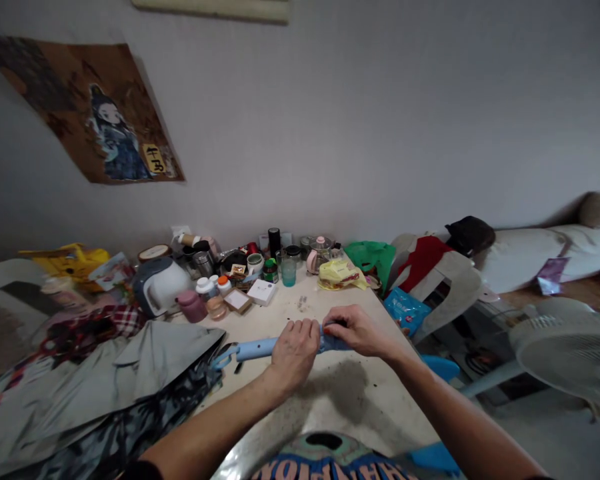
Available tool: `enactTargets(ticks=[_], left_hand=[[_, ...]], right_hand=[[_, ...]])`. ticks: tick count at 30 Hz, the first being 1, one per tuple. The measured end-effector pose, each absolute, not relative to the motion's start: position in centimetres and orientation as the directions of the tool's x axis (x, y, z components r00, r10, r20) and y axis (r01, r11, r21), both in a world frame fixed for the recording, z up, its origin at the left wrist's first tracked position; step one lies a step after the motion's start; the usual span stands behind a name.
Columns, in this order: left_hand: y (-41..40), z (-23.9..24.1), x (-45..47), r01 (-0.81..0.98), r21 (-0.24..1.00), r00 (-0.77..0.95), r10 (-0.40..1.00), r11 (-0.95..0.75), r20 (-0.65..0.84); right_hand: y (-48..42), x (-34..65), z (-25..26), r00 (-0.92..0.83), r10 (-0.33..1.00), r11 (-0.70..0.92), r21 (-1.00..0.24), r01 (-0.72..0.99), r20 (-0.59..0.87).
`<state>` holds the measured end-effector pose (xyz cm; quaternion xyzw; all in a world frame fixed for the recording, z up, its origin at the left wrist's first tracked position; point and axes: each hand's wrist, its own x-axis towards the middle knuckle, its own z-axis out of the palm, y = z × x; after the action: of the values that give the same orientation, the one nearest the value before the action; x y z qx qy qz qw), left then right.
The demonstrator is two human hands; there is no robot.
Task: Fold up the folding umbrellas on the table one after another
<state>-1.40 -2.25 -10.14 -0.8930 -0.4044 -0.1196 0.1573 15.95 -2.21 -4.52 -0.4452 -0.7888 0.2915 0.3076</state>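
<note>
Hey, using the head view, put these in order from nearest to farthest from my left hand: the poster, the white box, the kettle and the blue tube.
From your left hand:
1. Blue tube, held in it.
2. White box, beyond it, slightly left.
3. Kettle, farther left.
4. Poster, high up at upper left.

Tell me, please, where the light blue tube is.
The light blue tube is near the head view's centre, in the left hand, right of the grey cloth.
</note>
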Motion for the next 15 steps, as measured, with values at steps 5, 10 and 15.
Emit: enactTargets(ticks=[5, 10, 15], left_hand=[[-2.2, -10.3, -1.3, 0.718, -0.233, 0.690, 0.631, -0.655, 0.353], [-2.6, -10.9, -1.4, 0.689, -0.254, 0.722, 0.611, -0.679, 0.325], [-2.8, -11.2, -1.5, 0.689, -0.213, 0.724, 0.640, -0.693, 0.257]], right_hand=[[-1.3, 16.2, -5.4, -0.315, 0.945, 0.236, -0.858, 0.456, 0.092], [-0.3, 16.7, -6.4, -0.351, 0.934, 0.118, -0.881, 0.459, -0.058], [-0.3, 16.5, -6.6, -0.353, 0.931, 0.086, -0.884, 0.460, -0.093]])
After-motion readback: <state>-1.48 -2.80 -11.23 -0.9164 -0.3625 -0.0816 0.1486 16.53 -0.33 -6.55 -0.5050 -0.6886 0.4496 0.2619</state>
